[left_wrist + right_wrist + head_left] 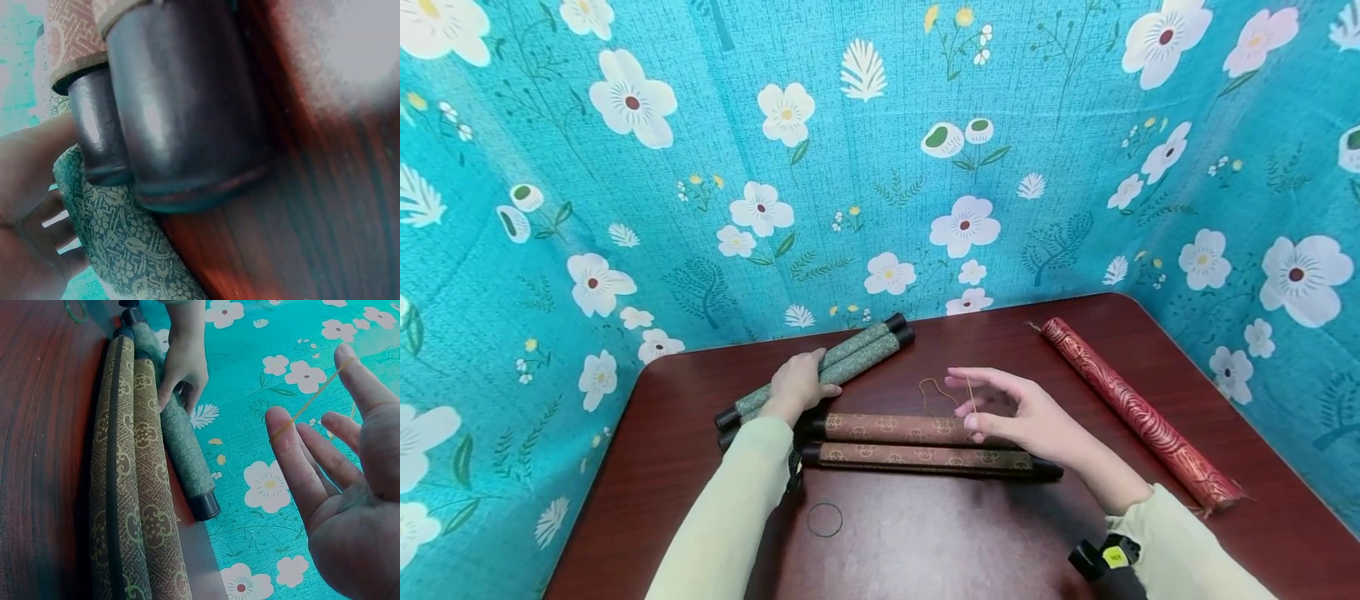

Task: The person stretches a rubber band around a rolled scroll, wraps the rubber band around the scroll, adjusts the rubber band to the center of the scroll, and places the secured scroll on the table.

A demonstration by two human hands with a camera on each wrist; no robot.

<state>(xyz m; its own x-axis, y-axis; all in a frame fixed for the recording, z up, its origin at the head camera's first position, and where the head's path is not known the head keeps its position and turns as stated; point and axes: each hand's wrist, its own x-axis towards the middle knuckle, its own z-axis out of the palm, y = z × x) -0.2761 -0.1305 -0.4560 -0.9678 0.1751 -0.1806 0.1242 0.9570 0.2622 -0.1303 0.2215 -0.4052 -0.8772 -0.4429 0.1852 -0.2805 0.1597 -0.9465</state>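
Note:
My left hand [797, 383] grips a green patterned scroll [867, 348], rolled from both ends into two rolls with black knobs, lying at the back left of the table. In front of it lies a brown patterned scroll [917, 456], its two rolls side by side and black-ended. Over the brown scroll's right part, my right hand [1015, 408] has its fingers spread. A thin yellow rubber band [312, 400] is stretched between its thumb and index finger. The left wrist view shows the brown scroll's dark knobs [181, 106] close up, beside the green cloth [125, 244].
A red patterned scroll [1138, 408] lies slanted along the table's right side. A thin dark green ring [825, 537] lies near the front left. Behind the brown scroll is a loose tan cord [922, 387]. Blue flowered cloth [865, 167] hangs behind the table.

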